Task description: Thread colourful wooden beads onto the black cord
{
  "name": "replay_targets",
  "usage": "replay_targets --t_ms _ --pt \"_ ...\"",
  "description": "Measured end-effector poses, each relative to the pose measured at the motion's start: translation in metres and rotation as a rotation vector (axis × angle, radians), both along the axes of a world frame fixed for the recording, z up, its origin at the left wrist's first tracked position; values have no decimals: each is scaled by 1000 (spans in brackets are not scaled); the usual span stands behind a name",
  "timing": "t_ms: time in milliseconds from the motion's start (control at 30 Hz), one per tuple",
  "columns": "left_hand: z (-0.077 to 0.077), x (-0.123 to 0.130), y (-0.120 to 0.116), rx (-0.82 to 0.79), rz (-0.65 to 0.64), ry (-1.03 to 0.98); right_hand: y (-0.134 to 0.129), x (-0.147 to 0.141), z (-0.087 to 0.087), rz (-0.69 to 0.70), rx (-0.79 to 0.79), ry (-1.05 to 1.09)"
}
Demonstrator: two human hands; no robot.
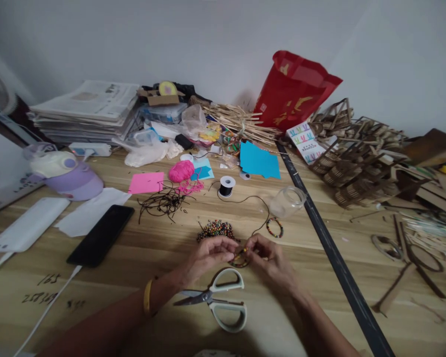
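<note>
Between my two hands is a small loop of colourful beads on dark cord, a beaded bracelet [240, 264]. My left hand [211, 255] pinches its left side, fingers curled inward. With thumb and fingertips closed, my right hand [270, 259] grips the right side, near a yellow bead. Black cord [264, 204] runs from behind my right fingers back to a spool [226, 187]. Just beyond my left hand lies a heap of multicoloured beads [216, 229]. A second beaded bracelet [268, 229] rests past my right hand. Scissors [204, 297] with pale handles lie open below my hands.
A glass jar [289, 202] stands behind the second bracelet. Tangled black cord [165, 201], pink yarn [181, 171] and a phone [101, 235] lie leftward. A black strip [330, 263] crosses the table at right, with small woven baskets [345, 173] beyond. A red bag [293, 94] stands behind.
</note>
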State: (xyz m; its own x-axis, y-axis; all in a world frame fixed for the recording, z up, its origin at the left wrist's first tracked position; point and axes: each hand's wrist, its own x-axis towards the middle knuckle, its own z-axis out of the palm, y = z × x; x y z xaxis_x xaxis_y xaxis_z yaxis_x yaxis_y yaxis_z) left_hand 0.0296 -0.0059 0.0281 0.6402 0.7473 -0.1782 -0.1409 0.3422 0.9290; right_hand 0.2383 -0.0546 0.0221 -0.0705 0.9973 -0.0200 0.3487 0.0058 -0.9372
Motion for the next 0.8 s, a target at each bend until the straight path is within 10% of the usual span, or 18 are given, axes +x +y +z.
replay_targets --t_ms 367,567,800 --pt "-10 -27 35 107 275 90 26 76 -5 -321 52 -227" --pt "-27 -35 46 170 332 109 22 71 5 -438 198 -732" --pt "-40 -39 50 329 349 233 18 -12 27 11 376 -634"
